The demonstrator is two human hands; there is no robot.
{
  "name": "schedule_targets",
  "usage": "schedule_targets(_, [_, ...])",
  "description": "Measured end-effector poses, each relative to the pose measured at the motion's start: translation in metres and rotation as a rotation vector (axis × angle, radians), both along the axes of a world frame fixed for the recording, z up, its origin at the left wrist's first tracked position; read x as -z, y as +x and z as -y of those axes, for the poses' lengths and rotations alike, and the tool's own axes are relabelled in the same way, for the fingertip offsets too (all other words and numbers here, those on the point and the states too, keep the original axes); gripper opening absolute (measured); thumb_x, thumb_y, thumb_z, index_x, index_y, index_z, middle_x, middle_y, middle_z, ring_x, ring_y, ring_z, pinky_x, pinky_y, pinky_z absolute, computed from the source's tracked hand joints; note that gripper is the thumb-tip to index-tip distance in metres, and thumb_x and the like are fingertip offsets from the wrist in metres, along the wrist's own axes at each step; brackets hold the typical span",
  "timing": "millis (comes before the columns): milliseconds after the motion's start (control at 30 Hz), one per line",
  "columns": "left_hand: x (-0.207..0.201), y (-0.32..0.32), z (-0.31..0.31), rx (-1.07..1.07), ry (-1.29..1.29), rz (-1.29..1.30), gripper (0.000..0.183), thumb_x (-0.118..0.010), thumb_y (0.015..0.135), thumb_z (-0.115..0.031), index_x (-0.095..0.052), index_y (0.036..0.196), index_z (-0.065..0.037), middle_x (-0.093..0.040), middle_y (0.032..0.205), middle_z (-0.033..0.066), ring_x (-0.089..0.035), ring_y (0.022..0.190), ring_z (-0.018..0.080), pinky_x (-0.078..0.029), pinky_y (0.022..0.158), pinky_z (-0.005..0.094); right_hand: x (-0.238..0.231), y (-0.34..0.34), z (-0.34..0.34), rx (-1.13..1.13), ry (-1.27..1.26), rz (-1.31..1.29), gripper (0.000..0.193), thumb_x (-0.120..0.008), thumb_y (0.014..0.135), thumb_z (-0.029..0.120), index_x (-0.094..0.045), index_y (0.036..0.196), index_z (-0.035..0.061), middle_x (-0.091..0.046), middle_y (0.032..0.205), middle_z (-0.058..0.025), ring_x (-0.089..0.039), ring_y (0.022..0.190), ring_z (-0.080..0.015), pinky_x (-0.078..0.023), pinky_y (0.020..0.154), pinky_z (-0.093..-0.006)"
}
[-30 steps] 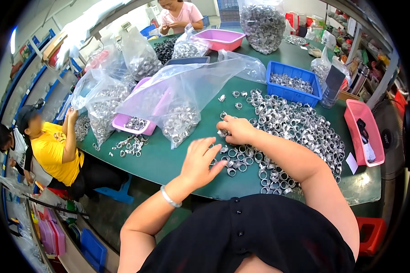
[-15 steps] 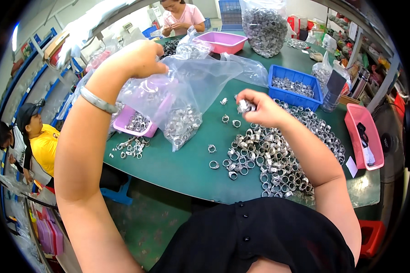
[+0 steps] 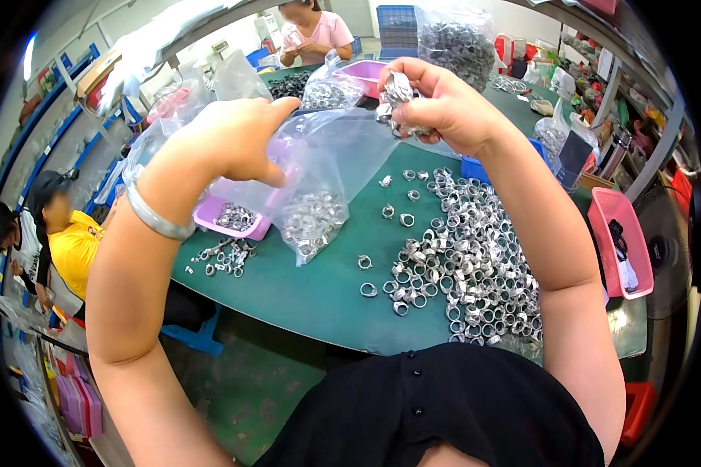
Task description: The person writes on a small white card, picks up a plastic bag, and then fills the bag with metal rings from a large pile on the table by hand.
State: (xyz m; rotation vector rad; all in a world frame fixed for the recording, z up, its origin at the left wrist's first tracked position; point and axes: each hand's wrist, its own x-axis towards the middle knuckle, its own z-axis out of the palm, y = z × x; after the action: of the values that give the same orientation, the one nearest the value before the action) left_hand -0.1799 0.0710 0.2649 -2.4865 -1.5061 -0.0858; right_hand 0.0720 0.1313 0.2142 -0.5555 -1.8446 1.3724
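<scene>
My left hand (image 3: 230, 140) is raised above the table and grips the mouth of a clear plastic bag (image 3: 327, 175) that hangs down with several metal rings in its bottom. My right hand (image 3: 436, 101) is lifted beside the bag's opening, closed around a handful of metal rings (image 3: 396, 92). Below, a large heap of loose silver rings (image 3: 467, 257) is spread over the green table (image 3: 288, 288).
A purple tray (image 3: 234, 222) with rings lies under the bag, and a small ring pile (image 3: 226, 257) sits near the edge. A pink tray (image 3: 619, 241) sits at right. Filled bags (image 3: 456, 35) stand at the back. One person sits left, another at the far side.
Both hands rose from the ring heap. My left hand lifted the bag up, and my right hand carried a handful of rings up to the bag's mouth.
</scene>
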Motion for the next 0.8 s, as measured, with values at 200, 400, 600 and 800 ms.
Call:
schedule_targets(200, [-0.01,-0.034,-0.037,-0.211,0.271,0.054,0.014,-0.055,0.081,-0.012,-0.062,0.088,-0.003,-0.065,0.074,0.0145,-0.063,0.072,0.0321,-0.049,0.066,0.0403,-0.036,-0.045,-0.008,-0.058,0.186,-0.031,0.037,-0.062,0.076,0.007,-0.052,0.112,0.0124,-0.058,0.075,-0.001,-0.056,0.06,-0.006,-0.033,0.039,-0.0186])
schedule_targets(400, [-0.013,-0.05,-0.072,-0.472,-0.073,0.674,0.01,-0.055,0.083,-0.013,-0.06,0.081,-0.006,-0.055,0.061,0.0035,-0.051,0.052,0.0115,-0.039,0.048,0.0267,-0.059,-0.098,-0.02,-0.058,0.237,0.013,0.045,-0.064,0.074,0.013,-0.051,0.117,0.0096,-0.06,0.081,-0.001,-0.058,0.065,-0.0067,-0.035,0.043,-0.0197])
schedule_targets(600, [-0.011,-0.096,-0.074,-0.218,0.202,0.408,0.021,-0.061,0.078,-0.017,-0.066,0.092,-0.002,-0.065,0.072,0.0131,-0.062,0.06,0.0216,-0.049,0.056,0.0349,-0.036,-0.164,-0.007,-0.148,0.269,0.183,0.058,-0.065,0.067,0.007,-0.05,0.123,0.0044,-0.06,0.085,-0.0033,-0.057,0.062,-0.0089,-0.042,0.05,-0.0234])
schedule_targets(800, [-0.006,-0.084,-0.076,-0.381,0.251,0.47,0.014,-0.06,0.081,-0.017,-0.064,0.081,-0.003,-0.058,0.062,0.0048,-0.053,0.055,0.0137,-0.044,0.055,0.0299,-0.017,-0.133,-0.031,-0.06,0.59,0.871,0.075,-0.063,0.078,0.046,-0.037,0.139,0.0128,-0.048,0.134,-0.0141,-0.05,0.117,-0.0261,-0.042,0.093,-0.039])
